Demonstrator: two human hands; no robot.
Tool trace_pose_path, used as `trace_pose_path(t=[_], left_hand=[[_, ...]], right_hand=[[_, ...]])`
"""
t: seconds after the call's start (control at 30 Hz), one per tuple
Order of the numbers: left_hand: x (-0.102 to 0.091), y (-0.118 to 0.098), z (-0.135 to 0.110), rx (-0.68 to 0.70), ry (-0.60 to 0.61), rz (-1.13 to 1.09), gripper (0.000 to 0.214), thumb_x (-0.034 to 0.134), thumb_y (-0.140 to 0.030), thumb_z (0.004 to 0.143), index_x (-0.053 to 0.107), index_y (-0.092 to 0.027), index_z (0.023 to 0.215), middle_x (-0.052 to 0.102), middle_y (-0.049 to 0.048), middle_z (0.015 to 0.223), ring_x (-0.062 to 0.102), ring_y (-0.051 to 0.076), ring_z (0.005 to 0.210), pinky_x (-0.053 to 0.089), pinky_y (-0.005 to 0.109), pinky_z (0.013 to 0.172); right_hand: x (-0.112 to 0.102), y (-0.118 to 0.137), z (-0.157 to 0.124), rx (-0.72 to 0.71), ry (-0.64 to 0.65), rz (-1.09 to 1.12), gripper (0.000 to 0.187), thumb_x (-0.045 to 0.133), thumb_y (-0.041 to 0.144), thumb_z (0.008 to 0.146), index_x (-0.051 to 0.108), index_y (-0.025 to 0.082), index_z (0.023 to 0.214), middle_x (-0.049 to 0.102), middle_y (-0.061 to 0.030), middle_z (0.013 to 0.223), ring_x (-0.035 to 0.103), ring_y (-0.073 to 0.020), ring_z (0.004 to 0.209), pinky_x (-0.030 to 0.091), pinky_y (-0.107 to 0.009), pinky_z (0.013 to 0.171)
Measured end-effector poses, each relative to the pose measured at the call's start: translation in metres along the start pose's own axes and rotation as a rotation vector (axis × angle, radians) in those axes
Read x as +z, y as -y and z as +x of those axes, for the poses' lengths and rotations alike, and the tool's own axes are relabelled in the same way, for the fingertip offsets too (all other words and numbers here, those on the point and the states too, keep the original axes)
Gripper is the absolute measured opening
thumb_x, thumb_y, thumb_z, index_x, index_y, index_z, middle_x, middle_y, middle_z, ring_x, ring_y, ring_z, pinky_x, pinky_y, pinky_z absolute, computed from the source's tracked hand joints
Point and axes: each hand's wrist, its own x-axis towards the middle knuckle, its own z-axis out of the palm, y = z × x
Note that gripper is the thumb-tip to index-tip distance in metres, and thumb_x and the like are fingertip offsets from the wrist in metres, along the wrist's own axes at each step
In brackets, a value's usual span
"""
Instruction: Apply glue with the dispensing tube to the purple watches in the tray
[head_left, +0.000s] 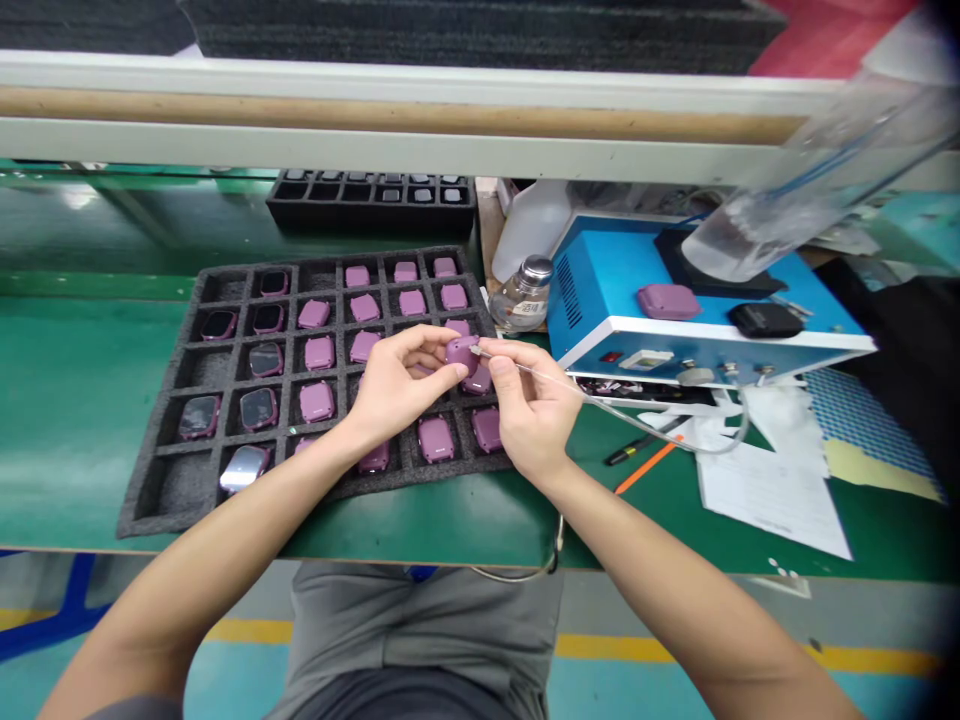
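Purple case (459,352) — held near tray's right edge (478,300)

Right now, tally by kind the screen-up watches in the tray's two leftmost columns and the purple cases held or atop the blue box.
Screen-up watches in two leftmost columns of foam tray: 7
Held purple case in left fingers: 1
Resting purple case on blue box: 1
Total: 9
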Motion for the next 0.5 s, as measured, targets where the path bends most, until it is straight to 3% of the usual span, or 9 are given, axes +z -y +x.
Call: trace_pose_path(t=[0.5], left_hand=[[-0.0012, 0.0004, -0.0009, 0.0, -0.012, 0.015, 0.035, 0.084, -0.024, 0.07, 0.076, -0.015, 0.103, 0.076, 0.0046, 0.088, 0.071, 0.016, 0.077, 0.057, 0.025, 0.069]], right_hand=[[-0.001, -0.0022, -0.0012, 0.031, 0.004, -0.035, 0.014, 0.064, 0.029, 0.101, 0.076, 0.023, 0.105, 0.078, -0.0063, 0.106, 0.075, -0.0202, 0.1, 0.065, -0.037, 0.09]])
